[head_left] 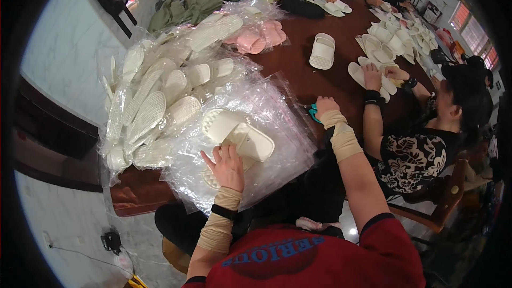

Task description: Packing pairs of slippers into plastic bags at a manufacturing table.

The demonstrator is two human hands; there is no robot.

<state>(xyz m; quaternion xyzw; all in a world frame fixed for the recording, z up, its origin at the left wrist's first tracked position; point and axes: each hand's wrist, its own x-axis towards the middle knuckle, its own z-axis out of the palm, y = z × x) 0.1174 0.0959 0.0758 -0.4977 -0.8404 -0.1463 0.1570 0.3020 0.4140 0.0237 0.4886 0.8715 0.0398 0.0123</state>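
Observation:
A pair of cream slippers lies on a stack of clear plastic bags [290,144] in front of me. The upper slipper [258,143] shows its strap and sole, while the lower slipper [209,177] is mostly covered by my left hand [228,166]. That hand's fingers curl at the edge between the two, with the little finger sticking out to the left. Farther right, on the brown tabletop, my right hand [327,108] is closed over a pair of teal-handled scissors [313,112]. Only part of the handle shows beside the fingers; the blades are hidden.
Bagged cream slippers [154,106] are heaped at the left, with bagged pink slippers [256,37] behind. One loose cream slipper [322,52] lies mid-table [298,69]. At the right a co-worker [421,144] handles slippers beside a loose pile [392,42]. More people sit at the far end.

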